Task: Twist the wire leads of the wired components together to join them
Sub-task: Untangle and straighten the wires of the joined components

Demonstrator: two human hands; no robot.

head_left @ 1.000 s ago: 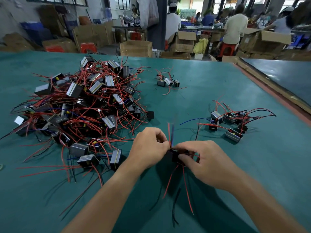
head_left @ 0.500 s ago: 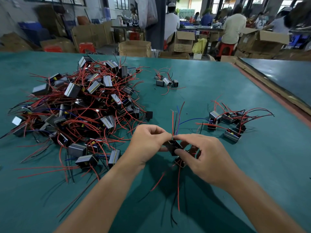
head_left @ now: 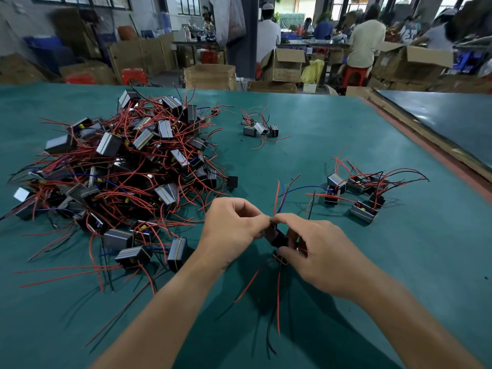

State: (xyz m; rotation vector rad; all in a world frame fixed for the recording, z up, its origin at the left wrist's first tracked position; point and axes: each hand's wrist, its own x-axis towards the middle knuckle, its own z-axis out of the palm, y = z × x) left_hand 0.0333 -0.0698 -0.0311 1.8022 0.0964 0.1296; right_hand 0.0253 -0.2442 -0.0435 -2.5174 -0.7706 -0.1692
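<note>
Hands meet low over the green bench (head_left: 399,262), just right of centre. The left hand (head_left: 231,230) comes in knuckles up, its grip narrow: thumb and forefinger pinch the leads (head_left: 277,194) right where they leave the components (head_left: 279,239). The right hand (head_left: 319,257) faces it, forefinger tip touching the left one's. Its thumb and curled fingers close round the small black components. One block shows between the two hands, a second just below it under the thumb. Above the pinch, red, blue and dark leads fan upward, loose ends apart. Below, more wires (head_left: 278,296), red and black, hang down toward the person and throw shadows on the bench. Whether the upper leads are twisted at the pinch, I cannot tell; the fingers cover that spot.

To the left, a big pile (head_left: 127,169) of the same parts spreads across the bench, grey-sided blocks tangled in red wire. Its nearest blocks lie just beside the left forearm. To the right, near the hands, a small cluster (head_left: 356,193) of blocks lies with its wires looping outward. Farther back, well apart from both, a third little group (head_left: 259,127) sits alone. Beyond the bench edge there are cardboard boxes (head_left: 210,75) and red stools (head_left: 352,75). People (head_left: 366,41) sit there with their backs turned at other tables.
</note>
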